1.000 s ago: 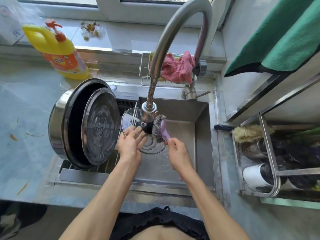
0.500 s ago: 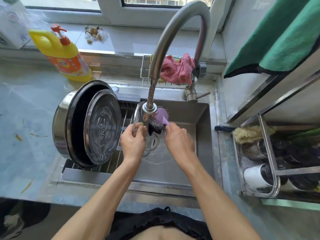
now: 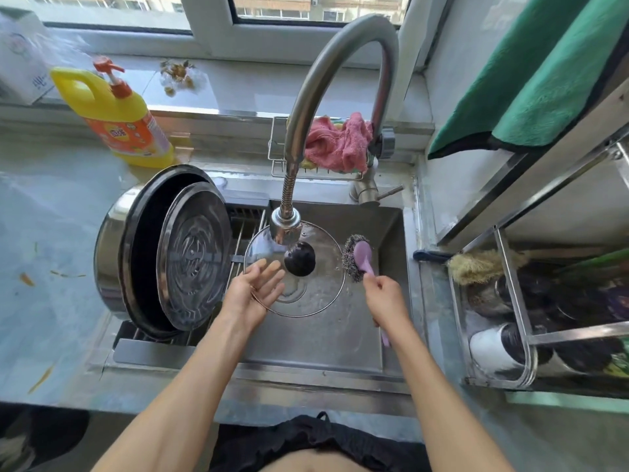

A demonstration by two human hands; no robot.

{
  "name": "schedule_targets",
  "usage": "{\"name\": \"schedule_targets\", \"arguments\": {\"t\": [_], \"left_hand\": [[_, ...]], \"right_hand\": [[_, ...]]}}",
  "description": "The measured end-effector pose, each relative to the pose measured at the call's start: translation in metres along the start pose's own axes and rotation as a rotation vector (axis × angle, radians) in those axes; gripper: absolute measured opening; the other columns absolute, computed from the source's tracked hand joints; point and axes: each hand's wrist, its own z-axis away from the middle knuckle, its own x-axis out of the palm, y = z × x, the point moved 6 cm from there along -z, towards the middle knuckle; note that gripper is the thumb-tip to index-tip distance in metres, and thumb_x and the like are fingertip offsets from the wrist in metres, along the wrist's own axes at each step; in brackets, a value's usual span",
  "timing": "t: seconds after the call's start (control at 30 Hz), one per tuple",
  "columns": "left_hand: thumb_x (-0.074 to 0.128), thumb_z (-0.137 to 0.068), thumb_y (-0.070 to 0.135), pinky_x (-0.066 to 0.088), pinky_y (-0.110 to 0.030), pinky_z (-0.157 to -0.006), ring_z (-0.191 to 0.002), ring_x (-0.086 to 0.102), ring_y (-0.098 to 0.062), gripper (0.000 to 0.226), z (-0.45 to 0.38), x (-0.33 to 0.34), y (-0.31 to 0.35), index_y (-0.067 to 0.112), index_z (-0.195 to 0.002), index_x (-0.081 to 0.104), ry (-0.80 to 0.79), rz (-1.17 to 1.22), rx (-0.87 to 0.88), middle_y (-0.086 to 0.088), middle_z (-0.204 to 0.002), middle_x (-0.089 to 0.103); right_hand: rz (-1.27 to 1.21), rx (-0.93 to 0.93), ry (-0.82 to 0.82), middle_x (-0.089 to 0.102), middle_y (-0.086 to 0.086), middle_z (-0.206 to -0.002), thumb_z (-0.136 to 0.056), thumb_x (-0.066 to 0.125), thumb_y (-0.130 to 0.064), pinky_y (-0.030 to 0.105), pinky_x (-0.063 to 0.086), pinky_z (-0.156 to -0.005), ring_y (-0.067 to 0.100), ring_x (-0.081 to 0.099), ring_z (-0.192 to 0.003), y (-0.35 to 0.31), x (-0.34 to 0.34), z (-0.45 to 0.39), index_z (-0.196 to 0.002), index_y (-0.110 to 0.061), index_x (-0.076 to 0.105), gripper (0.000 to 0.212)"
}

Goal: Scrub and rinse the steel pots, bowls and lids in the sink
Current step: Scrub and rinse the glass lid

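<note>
Surface (image 3: 51,240): we log one pale, glossy stone-look top to the left of the basin, with a few orange scraps on it.
Sink (image 3: 391,301): one rectangular brushed-steel basin, wet, set into the surface.
Tap (image 3: 340,63): one tall arched steel tube ending in a ribbed flexible neck and a spray head, directly over the glass lid.
Steel pot (image 3: 112,247): one large round pot, polished outside and dark inside, lying on its side on the rack at the sink's left end.
Steel lid (image 3: 194,260): one round disc with concentric ridges, leaning in the pot's mouth.
Glass lid (image 3: 316,294): one clear round lid with a thin metal rim and a black knob, over the middle of the sink under the spray head.
Detergent bottle (image 3: 115,117): one yellow plastic jug, orange label, red pump, upright by the window ledge.
Pink cloth (image 3: 337,144): one crumpled terry rag in a wire basket behind the tap.
Dish rack (image 3: 510,301): one steel frame on the right holding dark crockery; we cannot count the pieces.
Scrubber (image 3: 360,264): one steel-wool ball on a lilac plastic handle, just beside the glass lid's right rim.
Left hand (image 3: 253,291): fingers straight and spread, palm up, supporting the glass lid's left rim.
Right hand (image 3: 384,298): fingers curled round the scrubber's handle.
</note>
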Motion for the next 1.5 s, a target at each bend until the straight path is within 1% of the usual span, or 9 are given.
{"name": "schedule_targets", "arguments": {"t": [0.2,0.47,0.73,0.87,0.97,1.07,1.17,1.27,1.5], "left_hand": [[0.039,-0.108,0.015,0.061,-0.032,-0.054,-0.069,0.076,-0.021,0.026,-0.007,-0.003,-0.005,0.012,-0.101,0.063,0.024,0.067,-0.028,-0.006,-0.08,0.078],[0.039,-0.108,0.013,0.061,-0.033,-0.054,-0.07,0.077,-0.022,0.025,-0.006,-0.022,-0.008,0.009,-0.102,0.063,0.048,0.132,0.001,-0.008,-0.08,0.078],[0.041,-0.108,0.016,0.063,-0.035,-0.057,-0.072,0.077,-0.024,0.02,-0.008,-0.028,-0.006,0.012,-0.105,0.061,0.016,0.107,0.011,-0.009,-0.084,0.078],[0.042,-0.108,0.018,0.062,-0.034,-0.061,-0.073,0.077,-0.021,0.021,-0.01,-0.016,-0.006,0.015,-0.1,0.061,-0.024,0.089,-0.013,-0.006,-0.084,0.079],[0.042,-0.107,0.018,0.062,-0.032,-0.064,-0.075,0.077,-0.021,0.021,-0.012,-0.002,-0.01,0.015,-0.102,0.062,-0.043,0.078,-0.045,-0.006,-0.087,0.079],[0.044,-0.104,0.017,0.062,-0.031,-0.059,-0.073,0.077,-0.023,0.022,-0.015,0.008,-0.016,0.015,-0.097,0.064,-0.036,0.081,-0.085,-0.008,-0.087,0.079],[0.045,-0.101,0.018,0.06,-0.029,-0.056,-0.071,0.076,-0.024,0.022,-0.017,0.011,-0.018,0.014,-0.095,0.066,-0.019,0.065,-0.096,-0.009,-0.087,0.078],[0.046,-0.1,0.019,0.06,-0.03,-0.056,-0.072,0.076,-0.026,0.022,-0.019,0.01,-0.02,0.013,-0.098,0.067,-0.004,0.061,-0.1,-0.01,-0.089,0.078],[0.046,-0.1,0.017,0.061,-0.029,-0.056,-0.068,0.076,-0.025,0.021,-0.016,-0.004,-0.019,0.013,-0.095,0.066,0.043,0.079,-0.114,-0.01,-0.084,0.078]], "right_hand": [[-0.088,0.029,0.005,0.043,0.0,-0.055,-0.099,0.049,-0.034,0.028,0.034,-0.049,0.019,0.041,-0.048,0.01,-0.006,0.005,-0.067,-0.017,0.045,0.036],[-0.081,0.017,-0.038,0.043,0.0,-0.052,-0.097,0.05,-0.031,0.026,0.034,-0.045,0.02,0.041,-0.044,0.003,0.012,0.007,-0.064,-0.018,0.041,0.037],[-0.091,0.032,-0.118,0.041,0.001,-0.052,-0.096,0.049,-0.03,0.025,0.033,-0.044,0.018,0.039,-0.041,0.005,0.03,0.013,-0.066,-0.017,0.04,0.034],[-0.148,0.067,-0.077,0.042,0.003,-0.052,-0.094,0.05,-0.03,0.028,0.035,-0.049,0.019,0.04,-0.043,0.012,0.023,0.013,-0.066,-0.017,0.042,0.031],[-0.183,0.068,0.012,0.043,0.0,-0.051,-0.092,0.051,-0.031,0.032,0.038,-0.052,0.02,0.041,-0.046,0.016,0.008,0.013,-0.065,-0.017,0.042,0.032],[-0.201,0.062,0.071,0.043,0.0,-0.051,-0.094,0.052,-0.031,0.031,0.038,-0.051,0.019,0.042,-0.046,0.019,-0.007,0.014,-0.066,-0.016,0.043,0.033],[-0.2,0.065,0.075,0.044,0.001,-0.053,-0.095,0.052,-0.03,0.031,0.039,-0.053,0.019,0.043,-0.049,0.022,-0.013,0.014,-0.068,-0.015,0.046,0.031],[-0.215,0.077,0.072,0.043,0.0,-0.052,-0.094,0.052,-0.029,0.032,0.039,-0.054,0.019,0.042,-0.049,0.027,-0.015,0.014,-0.069,-0.015,0.046,0.029],[-0.246,0.085,0.03,0.041,-0.003,-0.049,-0.094,0.054,-0.025,0.028,0.035,-0.047,0.016,0.04,-0.044,0.023,-0.003,0.013,-0.067,-0.016,0.046,0.03]]}}
